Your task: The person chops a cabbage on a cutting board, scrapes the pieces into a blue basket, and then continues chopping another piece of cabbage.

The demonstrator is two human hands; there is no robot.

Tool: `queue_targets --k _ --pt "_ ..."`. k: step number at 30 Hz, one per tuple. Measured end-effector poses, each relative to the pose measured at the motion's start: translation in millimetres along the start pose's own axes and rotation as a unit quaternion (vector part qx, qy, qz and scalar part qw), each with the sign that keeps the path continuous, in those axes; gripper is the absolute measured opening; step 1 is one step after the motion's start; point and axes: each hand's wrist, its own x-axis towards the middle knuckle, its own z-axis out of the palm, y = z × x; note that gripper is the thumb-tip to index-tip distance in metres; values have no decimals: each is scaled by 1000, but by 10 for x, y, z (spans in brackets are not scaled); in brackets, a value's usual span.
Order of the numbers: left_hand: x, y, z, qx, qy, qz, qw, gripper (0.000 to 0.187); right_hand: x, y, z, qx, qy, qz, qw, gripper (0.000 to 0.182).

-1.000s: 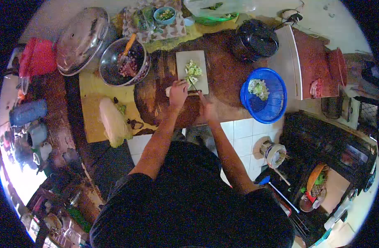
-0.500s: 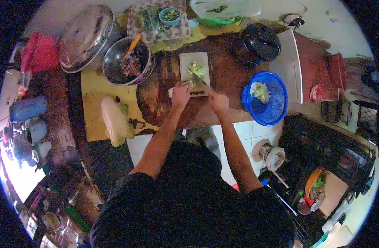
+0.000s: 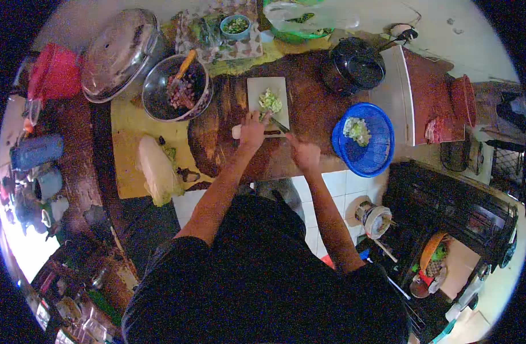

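My right hand (image 3: 305,153) is closed around the handle of a knife (image 3: 281,125), whose blade points up and left over the white cutting board (image 3: 279,86). My left hand (image 3: 252,129) presses down at the board's lower left, fingers bent over a pale vegetable piece (image 3: 236,132) that looks like cabbage; most of it is hidden under the hand. Just beyond my fingertips lies a small heap of chopped pale green vegetable (image 3: 270,101). A brown strip or slot (image 3: 273,132) shows at the board's near end.
To the right stands a blue basket (image 3: 363,163) with chopped vegetable inside. A whole napa cabbage (image 3: 155,166) lies at left, below a bowl (image 3: 150,80) of diced reddish food with a wooden-handled utensil. A black pot (image 3: 353,66) and a small blue bowl (image 3: 236,27) sit farther back.
My right hand and the knife have drawn slightly toward my body, and the blade lies at more of a slant. My left hand stays on the vegetable. The whole view has shifted a little.
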Motion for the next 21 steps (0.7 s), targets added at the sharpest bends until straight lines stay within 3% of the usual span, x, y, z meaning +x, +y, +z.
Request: queue_targets --k 1,4,9,13,19,21 --pt "11 22 -49 -25 7 -11 1000 63 -21 8 -13 -2 10 -2 1000 34" --pt "-31 59 -277 -47 8 -14 999 61 -70 -27 -206 -19 -145 54 988 34" --pt "-132 4 -304 -79 26 -37 996 48 -143 -43 58 134 -21 89 987 30" --pt "-171 -10 -411 -168 28 -72 983 41 -14 -227 114 182 -77 129 972 31" --pt "-182 -40 -462 -190 76 -65 977 32 226 -342 -1 223 -87 201 950 32" --pt "-181 -107 -341 -196 99 -48 975 31 153 -301 161 199 -65 184 960 33"
